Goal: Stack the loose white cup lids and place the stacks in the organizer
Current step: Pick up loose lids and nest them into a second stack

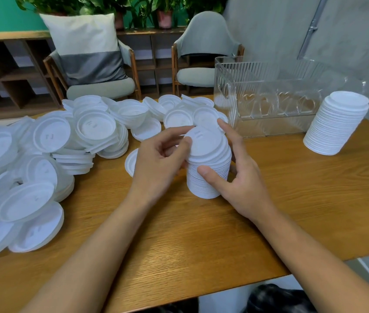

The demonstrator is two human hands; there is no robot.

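A tall stack of white cup lids (208,168) stands on the wooden table (201,245) in front of me. My right hand (240,175) grips the stack, thumb on its front and fingers round its far side. My left hand (163,159) holds the stack's left side, thumb touching the top lid's rim. A large heap of loose white lids (50,154) covers the table's left and far part. The clear ribbed organizer (269,98) stands at the far right; I see no lids in it. A second finished stack (337,123) stands to its right.
One lid (130,162) lies flat just left of my left hand. Two grey chairs (204,53) and a pillow stand behind the table, with a wooden shelf and plants beyond. The table's near edge runs across the bottom right.
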